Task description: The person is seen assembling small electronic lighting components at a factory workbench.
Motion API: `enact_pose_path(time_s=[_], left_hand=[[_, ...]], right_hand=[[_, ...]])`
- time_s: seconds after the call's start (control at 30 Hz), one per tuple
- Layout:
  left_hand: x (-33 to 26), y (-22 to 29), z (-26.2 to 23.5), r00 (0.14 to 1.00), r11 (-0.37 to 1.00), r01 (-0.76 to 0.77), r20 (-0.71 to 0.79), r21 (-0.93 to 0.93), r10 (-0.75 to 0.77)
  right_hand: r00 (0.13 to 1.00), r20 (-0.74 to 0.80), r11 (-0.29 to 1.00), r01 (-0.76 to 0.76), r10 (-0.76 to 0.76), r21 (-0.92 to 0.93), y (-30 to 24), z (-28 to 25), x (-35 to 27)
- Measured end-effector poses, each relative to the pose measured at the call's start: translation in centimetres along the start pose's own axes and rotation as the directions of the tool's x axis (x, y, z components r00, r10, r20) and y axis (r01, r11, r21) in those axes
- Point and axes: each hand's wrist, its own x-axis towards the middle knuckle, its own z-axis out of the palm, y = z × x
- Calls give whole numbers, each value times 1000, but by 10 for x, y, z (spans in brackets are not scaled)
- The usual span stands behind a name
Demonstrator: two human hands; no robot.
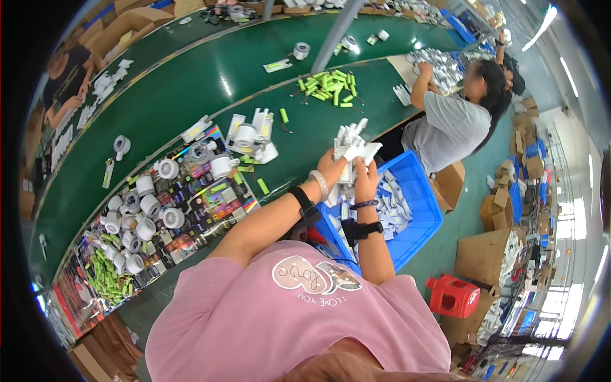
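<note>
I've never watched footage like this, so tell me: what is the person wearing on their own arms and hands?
Both forearms are bare below short pink sleeves. The left hand has no glove; its wrist carries a pale translucent bangle and, further up, a black band. The right hand, also gloveless, has a dark beaded bracelet and a black strap with a boxy device.

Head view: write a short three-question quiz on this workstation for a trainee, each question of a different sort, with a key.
1. True or false: both of the person's hands are on the bundle of white plastic parts.
2. Multiple choice: what sits directly below the left hand and right hand? A) a red stool B) a blue bin C) a cardboard box
3. Fill in: the small cylinders heaped on the green table ahead are coloured ____.

Key: 1 true. 2 B, the blue bin. 3 bright green.
</note>
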Motion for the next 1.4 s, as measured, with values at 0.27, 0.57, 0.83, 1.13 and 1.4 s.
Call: enact_pose_path(time_s=[0.27,0.57,0.83,1.13,1.4], left_hand=[[27,39,-96,975,988,140,-180,61,-127],[84,50,-127,955,980,146,-239,-134,-175],[104,64,-161,924,978,209,-331,26,-189],[107,41,-208,931,860,275,-342,430,-127],[46,122,-177,945,825,280,-294,491,-145]], right_hand=[[988,95,991,-115,120,-63,31,102,16],[985,138,890,-30,104,-454,38,147,69],[953,288,749,122,95,-652,45,165,86],[888,454,607,326,66,-725,43,171,118],[822,550,715,473,-148,-514,77,151,142]])
